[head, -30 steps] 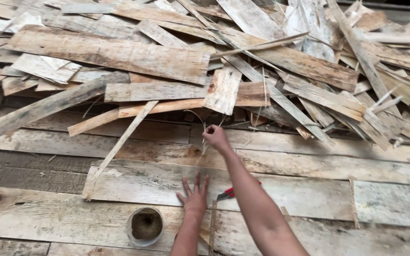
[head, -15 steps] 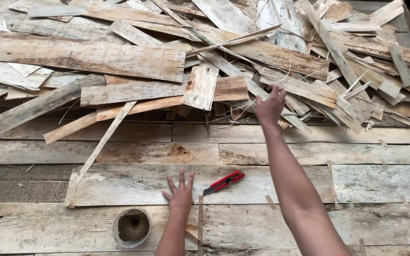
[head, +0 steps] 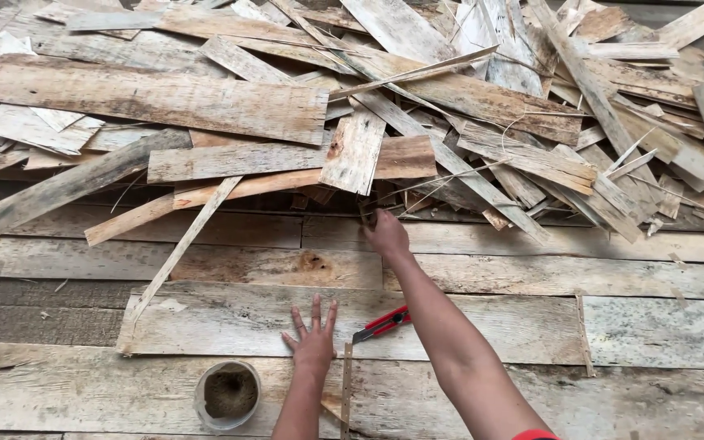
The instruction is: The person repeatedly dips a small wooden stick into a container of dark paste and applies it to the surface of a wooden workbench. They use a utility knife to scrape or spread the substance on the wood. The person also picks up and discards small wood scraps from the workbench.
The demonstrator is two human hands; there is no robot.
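Reaching back to the middle, our right hand point(head: 386, 235) now closes on something small under the wood scraps point(head: 417, 122); we cannot tell what. Our left hand point(head: 313, 342) stays spread flat on the plank point(head: 482, 326), beside the red cutter point(head: 381, 323).

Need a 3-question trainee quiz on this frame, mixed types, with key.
1. True or false: the left hand lies flat, fingers spread, on a floor plank.
2. Where does the right hand reach? A) the round tin B) the lower edge of the scrap wood pile C) the red-handled cutter
3. Fill in: the red-handled cutter lies between the two ____.

Key: 1 true; 2 B; 3 forearms. The round tin stands on the floor left of the left forearm, untouched.
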